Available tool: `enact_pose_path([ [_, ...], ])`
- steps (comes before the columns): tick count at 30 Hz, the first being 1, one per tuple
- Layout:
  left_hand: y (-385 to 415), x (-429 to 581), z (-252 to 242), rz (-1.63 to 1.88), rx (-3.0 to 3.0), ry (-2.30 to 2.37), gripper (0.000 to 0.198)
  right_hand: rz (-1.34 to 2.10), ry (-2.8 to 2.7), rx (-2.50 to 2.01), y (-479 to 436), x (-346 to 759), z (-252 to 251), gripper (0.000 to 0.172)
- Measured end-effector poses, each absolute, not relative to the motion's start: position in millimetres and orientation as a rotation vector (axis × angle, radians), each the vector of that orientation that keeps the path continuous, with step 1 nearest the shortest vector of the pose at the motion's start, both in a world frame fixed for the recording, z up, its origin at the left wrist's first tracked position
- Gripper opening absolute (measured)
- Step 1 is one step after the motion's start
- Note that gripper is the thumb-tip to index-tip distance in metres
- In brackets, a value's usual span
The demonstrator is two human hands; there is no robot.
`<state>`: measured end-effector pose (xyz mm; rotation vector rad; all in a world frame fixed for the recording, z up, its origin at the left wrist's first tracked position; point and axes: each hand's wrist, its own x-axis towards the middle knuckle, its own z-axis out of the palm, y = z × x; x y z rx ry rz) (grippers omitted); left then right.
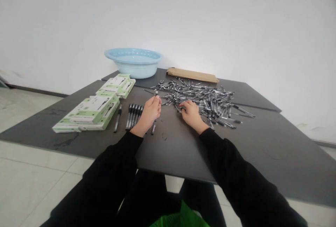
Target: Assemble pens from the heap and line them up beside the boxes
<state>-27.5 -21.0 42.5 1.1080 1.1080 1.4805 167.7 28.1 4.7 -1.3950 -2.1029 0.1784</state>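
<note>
Dark-capped clear pens lie in a large loose pile (207, 97) right of the middle of the table. My left hand (150, 113) is closed around a pen (153, 127), whose ends show above and below the fist. Just left of that hand, several pens (132, 115) lie side by side in a row, and a single pen (118, 119) rests apart from them. My right hand (191, 114) reaches to the near left edge of the pile, its fingers bent on the pens; whether they grip one I cannot make out.
Green and white boxes (91, 109) are stacked on the left of the dark table (181, 153). Behind them stands a light blue basin (139, 66). A flat brown cardboard piece (193, 75) lies behind the pile, near the white wall.
</note>
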Motion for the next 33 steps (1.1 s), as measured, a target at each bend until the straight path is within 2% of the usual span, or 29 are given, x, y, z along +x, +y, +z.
enact_pose_path([
  [12,-35.9,-18.8,49.2,1.176,1.156,1.026,0.026,0.068,-2.13,-1.502,22.0,196.7,15.7,0.023],
  [33,-29.6,-18.0,38.7,1.184,1.356,1.15,0.028,-0.061,-2.228,-1.769,53.9,136.9,17.6,0.025],
])
